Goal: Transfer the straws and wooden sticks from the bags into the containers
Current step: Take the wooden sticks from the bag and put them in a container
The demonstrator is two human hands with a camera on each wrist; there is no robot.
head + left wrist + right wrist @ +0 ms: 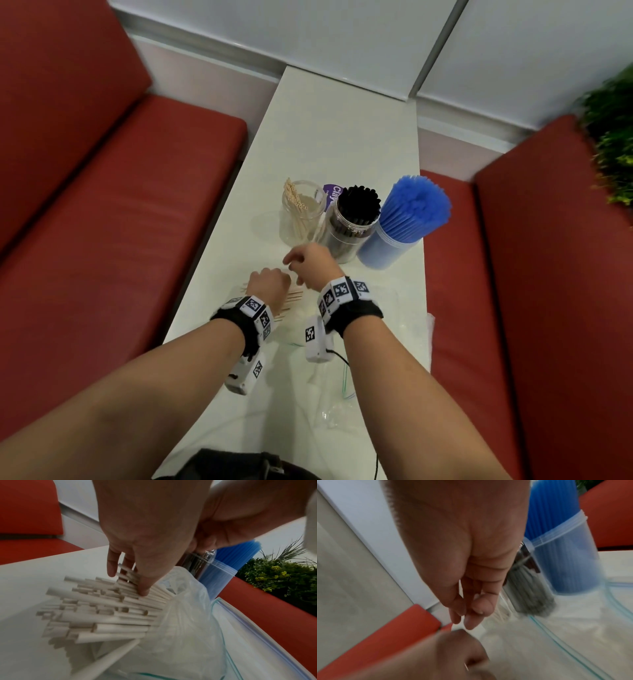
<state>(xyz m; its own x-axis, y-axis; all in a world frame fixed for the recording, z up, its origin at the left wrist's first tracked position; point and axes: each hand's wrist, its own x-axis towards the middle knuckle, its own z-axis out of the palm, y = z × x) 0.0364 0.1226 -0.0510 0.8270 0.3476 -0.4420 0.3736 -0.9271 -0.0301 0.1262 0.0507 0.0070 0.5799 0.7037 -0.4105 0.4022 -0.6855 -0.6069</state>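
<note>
Wooden sticks [102, 609]: loose pale heap, ends uneven, lying on the white table [329, 137] half out of the mouth of a clear zip bag [185, 628], on the near side of the clear jar [303, 212].
Left hand [145, 536]: fingers extended downward, tips touching the top of the heap; nothing gripped yet, as far as I can see.
Right hand [313, 263]: between heap and jar, fingers loosely curled; whether it holds anything, I cannot tell.
Clear jar: upright, a few sticks already leaning inside.
Right of the jar: container of black straws [352, 222], then container of blue straws [404, 226], both packed full.
Handling note: square the ends first, gather a modest bundle, pinch it near the middle, stand it upright over the jar mouth. Too large a handful would likely fan and spill.
</note>
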